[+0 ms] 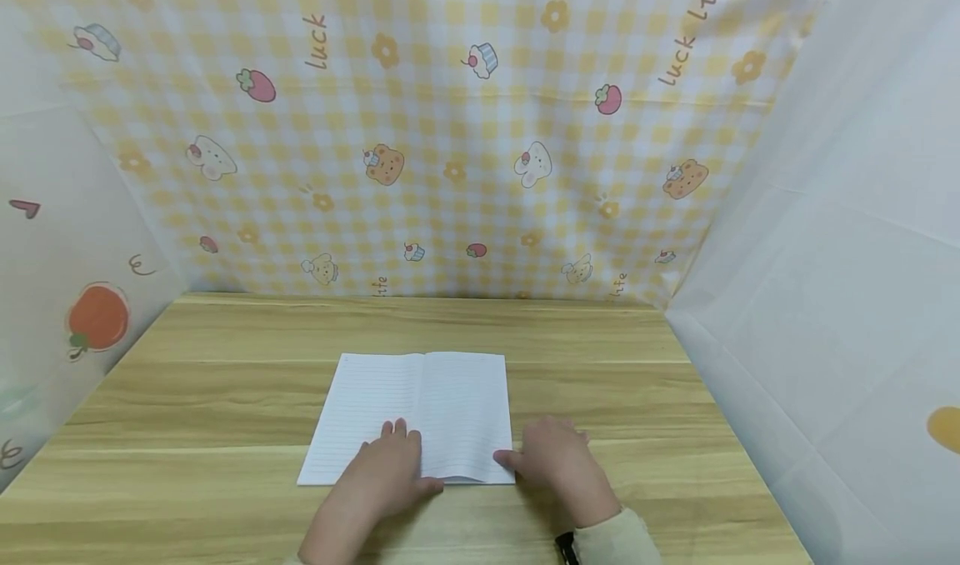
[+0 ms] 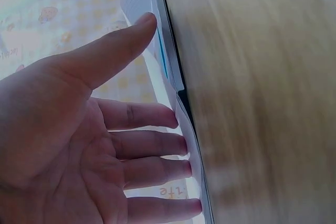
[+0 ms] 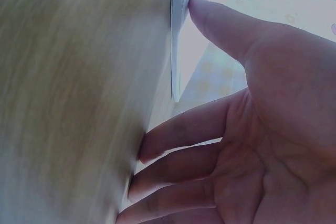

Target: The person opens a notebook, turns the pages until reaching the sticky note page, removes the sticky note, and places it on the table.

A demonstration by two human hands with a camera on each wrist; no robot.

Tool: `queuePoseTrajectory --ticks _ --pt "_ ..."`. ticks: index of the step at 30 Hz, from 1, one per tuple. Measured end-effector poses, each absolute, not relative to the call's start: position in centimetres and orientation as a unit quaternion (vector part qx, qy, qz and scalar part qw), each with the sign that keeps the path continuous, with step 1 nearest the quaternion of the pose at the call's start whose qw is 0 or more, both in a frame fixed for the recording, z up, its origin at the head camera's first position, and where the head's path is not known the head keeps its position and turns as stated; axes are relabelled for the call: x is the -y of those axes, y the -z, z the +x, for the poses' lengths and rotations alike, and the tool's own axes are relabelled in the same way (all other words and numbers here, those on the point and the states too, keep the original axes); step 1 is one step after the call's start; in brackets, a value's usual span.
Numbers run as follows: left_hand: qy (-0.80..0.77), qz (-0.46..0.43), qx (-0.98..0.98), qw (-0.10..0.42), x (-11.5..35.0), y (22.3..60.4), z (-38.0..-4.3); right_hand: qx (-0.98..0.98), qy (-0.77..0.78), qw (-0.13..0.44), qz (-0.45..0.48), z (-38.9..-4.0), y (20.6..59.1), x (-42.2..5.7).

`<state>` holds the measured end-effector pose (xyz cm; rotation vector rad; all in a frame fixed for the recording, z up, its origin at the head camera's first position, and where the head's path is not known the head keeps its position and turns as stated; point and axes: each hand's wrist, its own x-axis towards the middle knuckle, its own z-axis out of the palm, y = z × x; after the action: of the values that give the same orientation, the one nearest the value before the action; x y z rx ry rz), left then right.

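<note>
An open notebook (image 1: 465, 407) with lined white pages lies flat on the wooden table. Across its left page and centre fold, my left hand (image 1: 390, 469) rests with fingers straight, and the thumb lies by the near edge. The left wrist view shows the spread fingers of that hand (image 2: 94, 140) with their tips against the paper. My right hand (image 1: 551, 461) is at the notebook's lower right edge. Its thumb (image 3: 220, 22) touches the right page near the corner, while the other fingertips stand on the tabletop beside it. The page bulges slightly along the near edge.
The wooden table (image 1: 225, 382) reaches back to a yellow checked cloth (image 1: 450, 215) with cartoon prints. White cloth walls (image 1: 840, 323) flank both sides. A black strap or band (image 1: 567, 547) shows at my right sleeve.
</note>
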<state>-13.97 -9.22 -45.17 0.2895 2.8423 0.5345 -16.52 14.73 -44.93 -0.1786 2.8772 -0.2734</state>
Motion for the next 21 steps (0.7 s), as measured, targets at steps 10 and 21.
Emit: queuePoseTrajectory --ticks 10,21 --pt "-0.196 0.121 -0.966 0.115 9.8 45.3 -14.1 -0.986 0.093 0.127 -0.053 -16.8 45.2 -14.7" --pt "-0.282 0.099 -0.948 0.109 11.3 45.5 -14.5 -0.987 0.094 0.121 -0.051 -16.8 45.3 -14.7"
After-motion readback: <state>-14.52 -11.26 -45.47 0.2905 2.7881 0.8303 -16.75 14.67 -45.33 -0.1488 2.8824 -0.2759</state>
